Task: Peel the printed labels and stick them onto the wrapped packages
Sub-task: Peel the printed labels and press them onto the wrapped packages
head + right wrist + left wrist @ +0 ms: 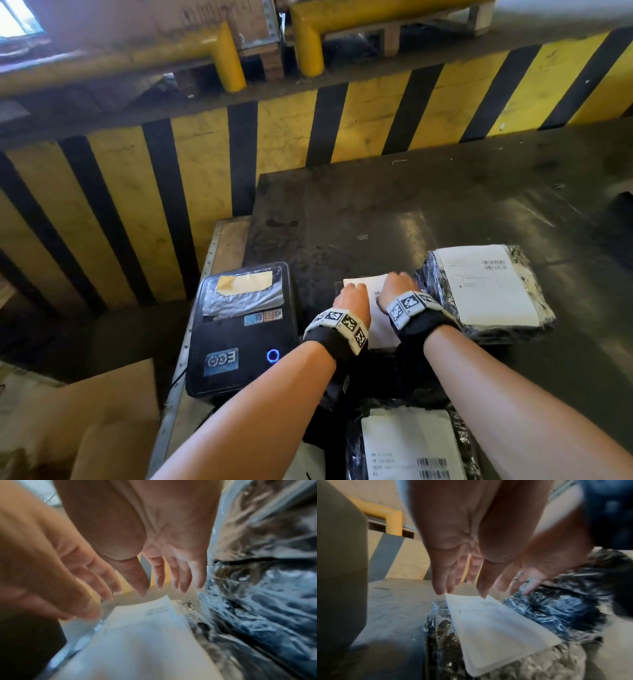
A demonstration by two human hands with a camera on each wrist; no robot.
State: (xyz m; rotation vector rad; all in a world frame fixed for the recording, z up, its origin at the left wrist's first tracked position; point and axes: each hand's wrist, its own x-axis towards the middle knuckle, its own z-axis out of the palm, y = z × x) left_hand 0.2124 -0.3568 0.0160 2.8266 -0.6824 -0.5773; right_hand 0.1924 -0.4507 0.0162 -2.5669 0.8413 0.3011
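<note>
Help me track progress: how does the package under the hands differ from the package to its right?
The package under the hands is mostly hidden by both hands, the left hand and right hand, with fingers straight on its label; the package to its right lies untouched. That right one lies farther from the printer. Both are black, wrapped in shiny film, and carry a white printed label on top.

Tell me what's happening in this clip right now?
A person is labelling plastic-wrapped packages on a dark table. Both hands, left hand and right hand, are spread open over a white label lying on the middle package, fingers straight at its far edge, apparently smoothing it down. A labelled package lies to the right, another nearer the person. A black label printer sits to the left.
</note>
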